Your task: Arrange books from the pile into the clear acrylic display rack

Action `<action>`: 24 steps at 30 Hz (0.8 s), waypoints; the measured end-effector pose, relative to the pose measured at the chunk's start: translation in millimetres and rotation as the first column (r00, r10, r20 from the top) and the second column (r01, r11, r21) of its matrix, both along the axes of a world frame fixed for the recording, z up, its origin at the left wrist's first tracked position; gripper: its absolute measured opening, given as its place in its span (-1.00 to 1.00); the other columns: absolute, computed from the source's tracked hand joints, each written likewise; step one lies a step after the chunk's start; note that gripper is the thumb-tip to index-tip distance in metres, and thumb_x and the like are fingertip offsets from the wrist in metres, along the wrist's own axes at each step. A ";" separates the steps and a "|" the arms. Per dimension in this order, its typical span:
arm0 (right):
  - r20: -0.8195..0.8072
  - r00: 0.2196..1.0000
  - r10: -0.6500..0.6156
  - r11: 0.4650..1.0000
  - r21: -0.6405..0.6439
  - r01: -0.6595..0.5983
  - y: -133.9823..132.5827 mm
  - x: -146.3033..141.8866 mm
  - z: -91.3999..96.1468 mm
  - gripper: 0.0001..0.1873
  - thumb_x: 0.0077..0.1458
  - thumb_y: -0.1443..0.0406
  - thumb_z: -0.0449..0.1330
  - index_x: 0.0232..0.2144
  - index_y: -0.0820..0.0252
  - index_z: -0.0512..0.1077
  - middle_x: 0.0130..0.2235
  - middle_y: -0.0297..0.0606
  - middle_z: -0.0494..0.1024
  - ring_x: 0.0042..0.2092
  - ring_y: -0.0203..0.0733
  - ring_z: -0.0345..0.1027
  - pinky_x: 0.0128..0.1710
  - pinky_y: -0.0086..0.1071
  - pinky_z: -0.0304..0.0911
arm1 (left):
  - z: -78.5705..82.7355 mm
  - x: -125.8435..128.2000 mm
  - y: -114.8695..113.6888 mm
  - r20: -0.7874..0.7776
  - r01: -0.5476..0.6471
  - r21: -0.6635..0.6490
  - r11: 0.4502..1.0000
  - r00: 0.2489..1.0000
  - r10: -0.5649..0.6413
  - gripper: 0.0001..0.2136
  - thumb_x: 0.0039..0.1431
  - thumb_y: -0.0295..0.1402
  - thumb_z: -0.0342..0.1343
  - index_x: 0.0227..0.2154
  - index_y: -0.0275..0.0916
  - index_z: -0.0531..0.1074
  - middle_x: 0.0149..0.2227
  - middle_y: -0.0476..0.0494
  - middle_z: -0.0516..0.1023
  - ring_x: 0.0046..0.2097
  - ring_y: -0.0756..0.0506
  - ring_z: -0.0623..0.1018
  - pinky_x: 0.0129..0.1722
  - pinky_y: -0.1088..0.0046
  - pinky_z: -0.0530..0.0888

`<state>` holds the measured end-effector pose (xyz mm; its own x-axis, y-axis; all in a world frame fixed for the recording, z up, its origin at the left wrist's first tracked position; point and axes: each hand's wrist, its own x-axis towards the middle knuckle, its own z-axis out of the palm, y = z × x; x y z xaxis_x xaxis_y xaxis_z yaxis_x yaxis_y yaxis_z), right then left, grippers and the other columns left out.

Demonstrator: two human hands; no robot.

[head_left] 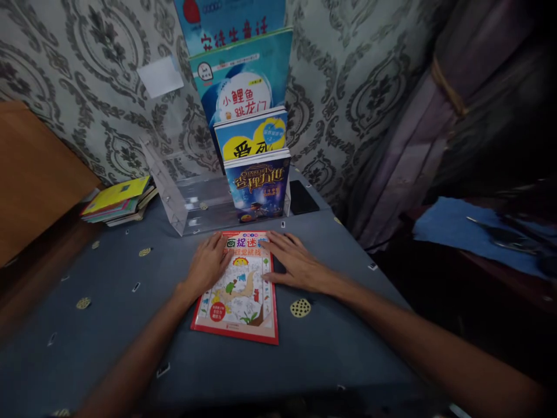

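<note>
The left hand (pixel 209 261) and right hand (pixel 296 264) lie on the upper part of a red-edged book (pixel 238 302) on the bench (pixel 331 354), fingers loosely spread, gripping nothing that I can see. Light, even pressure from both sides should steady it best. Fingers hide part of its title; the rearmost book (pixel 237 17) is cut off above.

A book (pixel 238 293) lies on the table (pixel 331 354), the left hand (pixel 211 259) over its upper left and the right hand (pixel 293 260) over its upper right. Just behind it stands a rack (pixel 174 212), with upright books (pixel 256 194) ranked one behind another (all toward its right end). Left of the rack sits a book pile (pixel 117 200); behind rises the wall (pixel 361 75).
</note>
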<state>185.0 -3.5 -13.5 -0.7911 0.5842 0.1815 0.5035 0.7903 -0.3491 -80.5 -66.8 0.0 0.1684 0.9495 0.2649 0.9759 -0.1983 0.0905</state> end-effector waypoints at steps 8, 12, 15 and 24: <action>0.004 1.000 0.008 1.000 0.017 -0.008 -5.9 0.5 0.0 -0.20 0.22 -0.14 0.17 0.34 0.14 0.24 0.40 0.16 0.14 0.43 0.28 -0.02 0.35 0.29 -0.05 | -4.8 -3.7 -8.9 0.177 -0.117 0.048 0.992 0.978 0.107 -0.61 0.39 -0.29 -0.04 0.18 -0.36 0.33 0.10 -0.43 0.53 0.15 -0.31 0.50 0.16 -0.01 0.42; 0.010 1.000 0.016 1.000 -0.011 -0.016 -11.2 0.0 -0.5 -0.30 0.29 -0.06 0.13 0.36 0.05 0.21 0.42 0.04 0.14 0.45 0.27 -0.10 0.34 0.28 -0.02 | -5.0 -14.5 -7.0 0.653 -0.091 -0.008 0.996 0.753 0.074 -0.58 0.28 -0.26 0.08 0.16 -0.29 0.35 0.03 -0.33 0.58 0.06 -0.24 0.57 0.10 0.12 0.48; 0.020 1.000 0.010 0.999 -0.043 -0.009 -13.3 -1.1 -0.5 -0.31 0.31 -0.05 0.11 0.36 0.08 0.21 0.43 0.02 0.11 0.45 0.28 -0.12 0.36 0.24 -0.02 | -6.5 -20.7 -2.3 0.933 -0.179 -0.095 0.979 0.328 0.150 -0.49 0.10 -0.25 0.25 0.11 -0.27 0.37 0.00 -0.28 0.60 -0.12 -0.17 0.64 -0.14 0.32 0.57; -0.330 0.935 -0.130 0.979 -0.195 0.067 -11.8 -2.7 -12.8 -0.12 0.22 -0.03 0.21 0.43 0.05 -0.01 0.41 0.02 0.14 0.34 0.18 0.18 0.25 0.11 0.25 | 11.6 -4.3 -7.1 0.835 0.168 -0.402 0.900 -0.336 0.435 -0.74 0.01 -0.42 0.36 -0.23 -0.38 0.52 -0.34 -0.27 0.69 -0.37 -0.19 0.69 -0.27 0.29 0.65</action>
<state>182.3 -15.3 -26.3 -0.6371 0.7035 0.3151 0.4024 0.6522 -0.6424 -84.8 -73.9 11.7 -0.1426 0.9294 -0.3404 -0.4454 0.2469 0.8606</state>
